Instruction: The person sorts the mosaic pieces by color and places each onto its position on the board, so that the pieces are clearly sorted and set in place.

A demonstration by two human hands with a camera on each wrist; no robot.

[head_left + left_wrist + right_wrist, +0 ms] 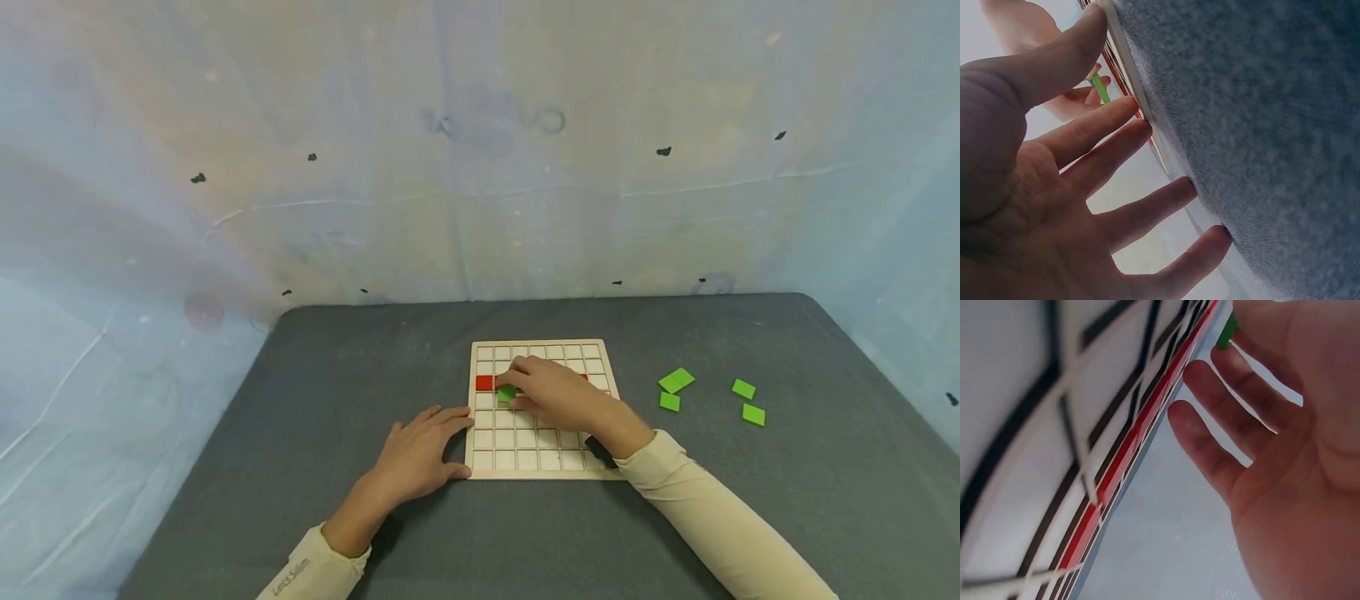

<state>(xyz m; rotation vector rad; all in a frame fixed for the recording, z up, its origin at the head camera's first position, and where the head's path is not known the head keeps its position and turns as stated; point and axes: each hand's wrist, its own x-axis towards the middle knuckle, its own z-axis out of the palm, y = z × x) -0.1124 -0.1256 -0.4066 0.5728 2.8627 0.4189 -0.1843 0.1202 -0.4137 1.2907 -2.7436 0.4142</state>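
A green square tile [506,392] is pinched between the thumb and fingers of my right hand [557,392], over the left part of a pale wooden grid board [525,462]. In the right wrist view the green tile [1227,331] is clear of the grid, partly hidden by the fingers. Red tiles [484,382] sit in one row of the board, with my right hand covering the middle of that row. My left hand [422,450] lies with spread fingers at the board's left edge; in the left wrist view the thumb and fingertips touch the board's edge and the cloth.
Several loose green tiles lie on the dark grey table [360,358] to the right of the board: a cluster with overlapping tiles [677,380] and, farther right, two more tiles [753,415]. Behind the table hangs a pale, spotted sheet [465,208].
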